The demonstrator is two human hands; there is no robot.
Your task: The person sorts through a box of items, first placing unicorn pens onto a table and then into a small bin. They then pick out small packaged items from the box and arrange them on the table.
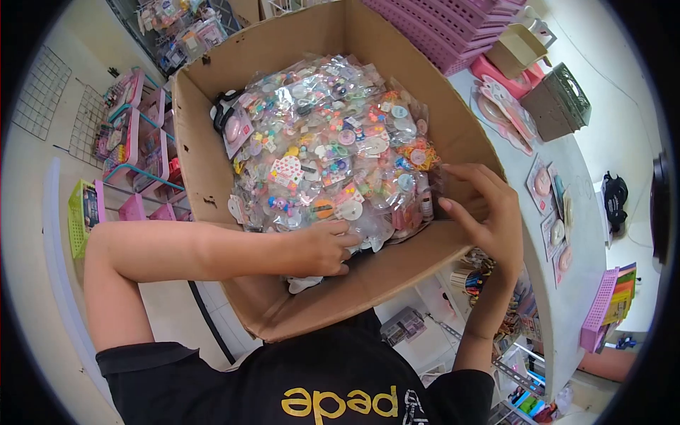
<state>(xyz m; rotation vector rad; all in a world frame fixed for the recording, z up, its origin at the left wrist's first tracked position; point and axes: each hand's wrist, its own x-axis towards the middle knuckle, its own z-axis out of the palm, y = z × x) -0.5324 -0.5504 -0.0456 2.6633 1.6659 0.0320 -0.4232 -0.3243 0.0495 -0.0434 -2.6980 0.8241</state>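
A large open cardboard box [283, 32] holds a heap of small clear plastic packets [312, 134] with colourful trinkets and printed cards. Reaching in from the left, my left hand [322, 248] has its fingers curled at the near edge of the heap, beside a clear packet; what they hold, if anything, is hidden. At the box's right side is my right hand [485, 209], thumb and fingers apart, fingertips close to the packets by the inner wall. A black item [225, 113] lies at the heap's left edge.
Purple baskets [453, 32] are stacked beyond the box. On the white table [574, 262] at right stand a grey-green basket [559, 103] and carded items [542, 185]. Shelves of pink trays [124, 142] line the left. A person's arm [609, 363] shows at lower right.
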